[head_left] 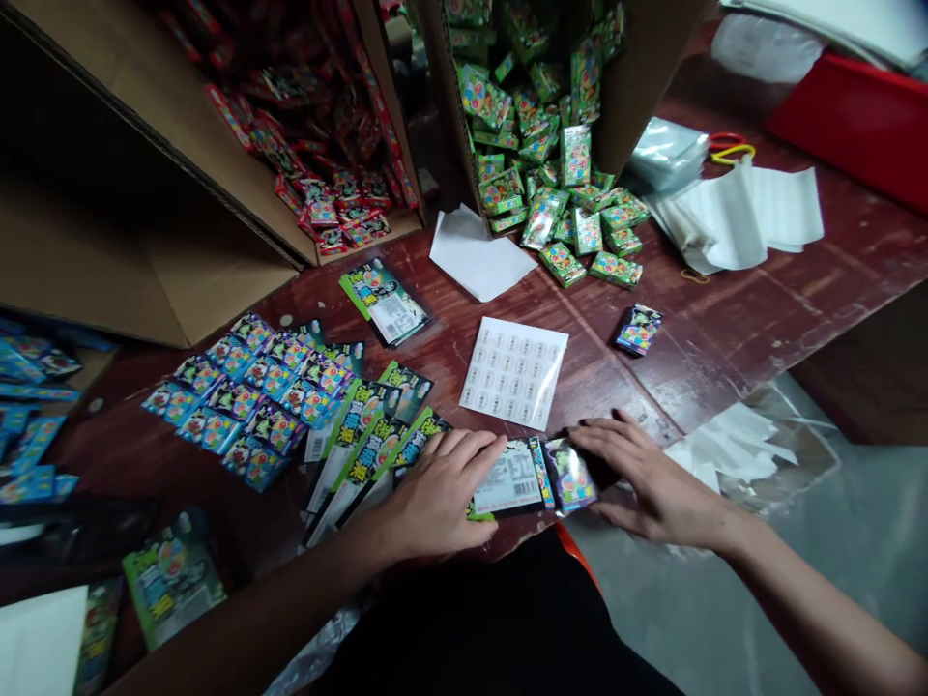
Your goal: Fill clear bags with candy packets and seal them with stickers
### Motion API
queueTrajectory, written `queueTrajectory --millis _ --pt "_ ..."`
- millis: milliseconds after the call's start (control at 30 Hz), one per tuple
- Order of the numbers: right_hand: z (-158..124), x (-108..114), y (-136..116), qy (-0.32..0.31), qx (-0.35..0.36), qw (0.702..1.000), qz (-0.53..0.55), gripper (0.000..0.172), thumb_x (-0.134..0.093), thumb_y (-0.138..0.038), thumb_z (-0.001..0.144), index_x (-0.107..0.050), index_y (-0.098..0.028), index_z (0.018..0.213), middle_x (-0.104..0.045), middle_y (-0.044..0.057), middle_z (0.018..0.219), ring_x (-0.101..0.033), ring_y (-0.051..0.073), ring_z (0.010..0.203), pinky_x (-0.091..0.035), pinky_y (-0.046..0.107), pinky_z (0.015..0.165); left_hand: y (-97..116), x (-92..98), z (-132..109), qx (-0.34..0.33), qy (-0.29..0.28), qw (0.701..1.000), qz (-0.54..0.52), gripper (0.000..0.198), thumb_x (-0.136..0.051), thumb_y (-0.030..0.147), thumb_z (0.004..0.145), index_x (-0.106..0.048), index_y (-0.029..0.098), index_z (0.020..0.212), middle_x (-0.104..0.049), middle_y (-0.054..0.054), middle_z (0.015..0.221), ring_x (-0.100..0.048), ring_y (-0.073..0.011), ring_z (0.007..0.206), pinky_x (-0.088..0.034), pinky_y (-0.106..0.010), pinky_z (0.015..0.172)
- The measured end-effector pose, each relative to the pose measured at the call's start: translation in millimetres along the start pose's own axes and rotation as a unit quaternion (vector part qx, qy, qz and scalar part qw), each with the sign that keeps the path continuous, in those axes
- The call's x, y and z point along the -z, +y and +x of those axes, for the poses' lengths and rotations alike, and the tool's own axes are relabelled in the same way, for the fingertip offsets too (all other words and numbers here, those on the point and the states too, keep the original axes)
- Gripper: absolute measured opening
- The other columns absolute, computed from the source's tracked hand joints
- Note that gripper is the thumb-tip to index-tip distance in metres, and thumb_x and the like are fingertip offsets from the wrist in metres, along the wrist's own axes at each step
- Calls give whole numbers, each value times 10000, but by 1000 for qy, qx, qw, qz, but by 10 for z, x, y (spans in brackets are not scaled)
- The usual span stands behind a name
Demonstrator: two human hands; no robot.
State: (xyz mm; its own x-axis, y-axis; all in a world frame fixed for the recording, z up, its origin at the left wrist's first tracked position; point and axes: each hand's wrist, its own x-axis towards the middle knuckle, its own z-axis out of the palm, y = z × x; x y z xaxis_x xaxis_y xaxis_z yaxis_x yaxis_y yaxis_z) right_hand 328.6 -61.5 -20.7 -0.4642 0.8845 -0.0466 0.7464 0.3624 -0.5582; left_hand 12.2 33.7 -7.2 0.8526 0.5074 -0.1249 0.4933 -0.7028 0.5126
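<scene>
1. Two bare hands are laid at the lower middle of the frame, on the near edge of the dark red table (725,319).
2. The left hand (442,488) is rested palm down, its fingers stretched out and held close together, with the tips laid on the left end of a flat labelled packet (511,478).
3. The right hand (645,478) is also held flat, with its fingers loosely spread. Their tips are set on a small dark pack (574,474), which lies against the packet's right end.
4. A sheet of round stickers (514,372) is seen just above the packet, at the centre of the frame.
5. Rows of blue packs (246,391) are spread at centre left, and green packs (572,208) are spilled from a carton at the upper middle.
</scene>
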Motion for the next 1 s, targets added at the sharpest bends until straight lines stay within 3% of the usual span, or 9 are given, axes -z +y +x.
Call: queueTrajectory --millis 100,233,333,433,567,667,733,867,1000 --pt "149 -74 -30 9 35 999 22 712 -665 -512 886 -389 -260 1492 -553 106 1425 -483 295 1345 -112 624 1224 61 -17 31 -10 -2 1000 -16 789 -695 406 756 -417 173 1457 -509 -123 1418 -449 -313 1276 -391 -497 1094" --pt "260 -115 -69 11 60 998 17 806 -676 -589 862 -348 -257 1519 -510 125 1462 -473 294 1357 -113 620 1226 114 3 27 1 4 999 -34 807 -717 361 731 -411 184 1456 -505 -115 1421 -448 -305 1285 -392 -483 1108" --pt "276 -125 -106 49 30 998 13 820 -695 -598 840 -366 -248 1505 -397 160 1535 -392 335 1412 -209 631 1200 144 67 16 48 39 997 -48 869 -747 349 702 -376 204 1475 -486 -103 1431 -423 -303 1307 -386 -476 1127" --pt "380 -173 -152 84 15 996 34 626 -698 -526 866 -485 -263 1392 -374 154 1529 -371 346 1413 -341 593 1148 152 141 1 96 66 991 -65 921 -782 343 667 -362 231 1478 -472 -85 1437 -403 -295 1324 -374 -450 1153" --pt "690 -85 -52 126 19 991 29 561 -660 -460 906 -470 -282 1403 -362 137 1523 -364 346 1410 -415 554 1099 -7 255 -65 124 43 990 -55 1015 -831 418 630 -340 245 1501 -451 -89 1472 -389 -311 1352 -364 -469 1161" --pt "1015 193 308 217 -29 976 -2 541 -606 -478 930 -459 -263 1404 -419 146 1477 -417 342 1371 -418 539 1094 -367 478 2 122 31 992 -13 1102 -845 602 582 -358 244 1504 -378 -116 1541 -360 -357 1386 -367 -521 1143" --pt "1275 405 644 265 -57 961 -50 587 -586 -536 923 -456 -228 1406 -479 167 1421 -450 356 1340 -403 549 1097 -747 753 214 127 67 988 58 968 -789 605 686 -394 238 1489 -348 -116 1564 -345 -341 1407 -345 -506 1157" --pt "1871 661 1180 264 -112 943 -171 801 -564 -655 878 -403 -126 1458 -472 242 1418 -462 427 1305 -418 595 1047 -1655 1544 924 203 180 936 225 578 -595 373 922 -449 164 1441 -410 -136 1520 -371 -281 1393 -332 -429 1154" --pt "2316 685 1312 276 -204 916 -208 656 -550 -544 907 -496 -85 1371 -531 285 1283 -565 451 1110 -476 623 883 -2305 2127 1444 262 217 904 260 439 -522 221 924 -524 63 1333 -568 -211 1317 -488 -323 1232 -390 -468 1049"
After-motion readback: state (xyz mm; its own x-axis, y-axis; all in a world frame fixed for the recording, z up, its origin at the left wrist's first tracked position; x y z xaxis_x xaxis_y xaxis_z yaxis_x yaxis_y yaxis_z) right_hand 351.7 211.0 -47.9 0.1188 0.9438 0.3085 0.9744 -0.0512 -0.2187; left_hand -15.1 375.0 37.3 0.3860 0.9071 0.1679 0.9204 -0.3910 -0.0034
